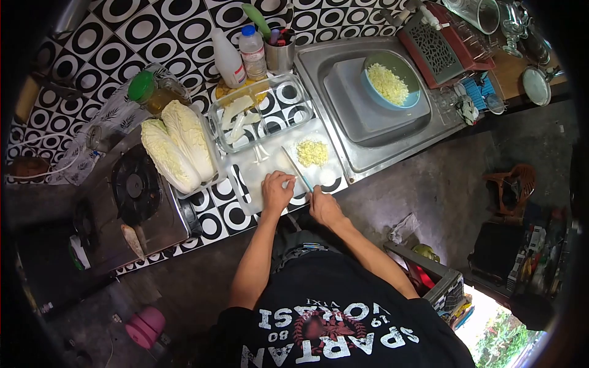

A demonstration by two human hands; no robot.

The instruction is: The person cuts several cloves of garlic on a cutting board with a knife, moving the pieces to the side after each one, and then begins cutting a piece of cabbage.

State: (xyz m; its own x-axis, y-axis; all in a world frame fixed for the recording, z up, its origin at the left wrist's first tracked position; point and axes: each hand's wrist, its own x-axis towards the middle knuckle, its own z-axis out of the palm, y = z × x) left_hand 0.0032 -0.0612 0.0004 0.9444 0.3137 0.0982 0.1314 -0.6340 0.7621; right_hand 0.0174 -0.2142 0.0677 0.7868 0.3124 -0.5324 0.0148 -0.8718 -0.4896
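My right hand (324, 205) is closed around the blue handle of a knife (298, 167), whose blade lies over a pale translucent cutting board (253, 179). On the board, just left of the knife, my left hand (278, 191) has its fingers pinched together; what they hold, if anything, is too small to make out. Chopped pale yellow pieces (312, 153) form a small pile right of the blade. Thin white strips (262, 153) lie beyond my left hand. A glass dish (265, 136) behind the board has larger white pieces (237, 115) at its left end.
Two napa cabbages (178, 147) sit left of the board, beside a gas stove (162, 214). At the right is a steel sink (363, 161) with a blue bowl (410, 97) of chopped pieces on a grey tub (350, 101). Bottles (252, 56) stand behind the glass dish.
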